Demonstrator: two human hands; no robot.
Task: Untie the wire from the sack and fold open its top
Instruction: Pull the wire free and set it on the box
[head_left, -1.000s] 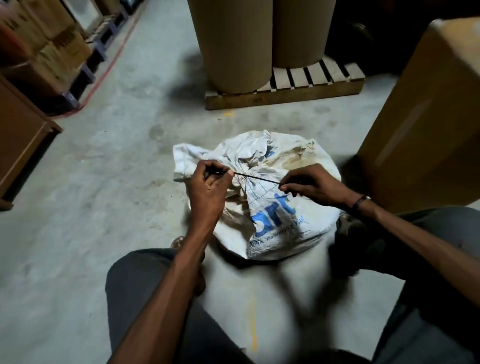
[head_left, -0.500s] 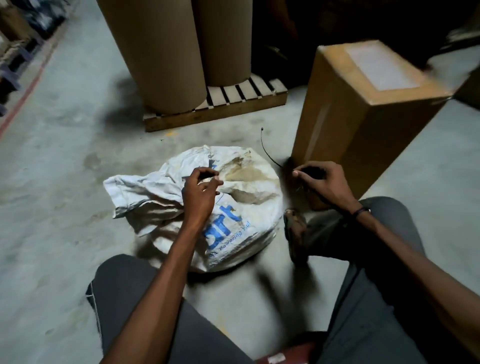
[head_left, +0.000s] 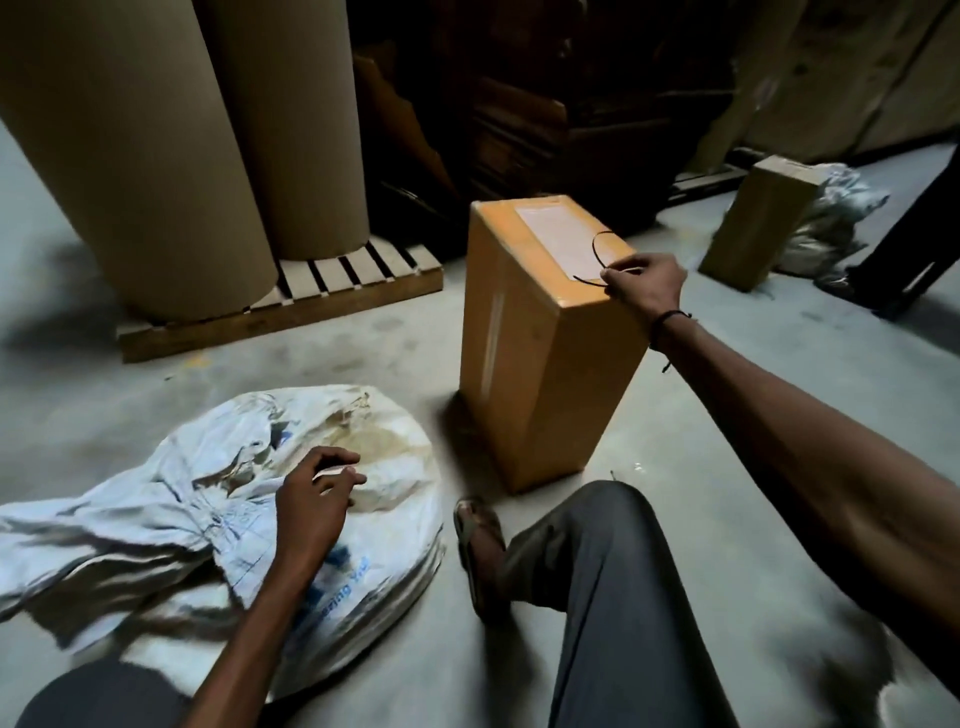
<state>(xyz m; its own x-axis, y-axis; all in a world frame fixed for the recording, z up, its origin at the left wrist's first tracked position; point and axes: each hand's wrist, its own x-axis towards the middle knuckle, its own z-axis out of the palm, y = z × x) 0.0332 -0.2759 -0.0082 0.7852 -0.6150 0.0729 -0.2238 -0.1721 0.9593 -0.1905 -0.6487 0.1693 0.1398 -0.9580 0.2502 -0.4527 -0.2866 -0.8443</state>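
The right hand (head_left: 647, 283) pinches the wire (head_left: 597, 257), a dark curl held over the top of the box (head_left: 540, 364) and well apart from the sack (head_left: 218, 499). The left hand (head_left: 311, 506) rests on the sack with fingers loosely curled, gripping nothing. The sack lies on the floor (head_left: 363, 364), its neck bunched left of that hand.

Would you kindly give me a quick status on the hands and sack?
Right hand pinches thin black wire over the tan cardboard box. Left hand open above crumpled white woven sack. Sack top unfolded yet.
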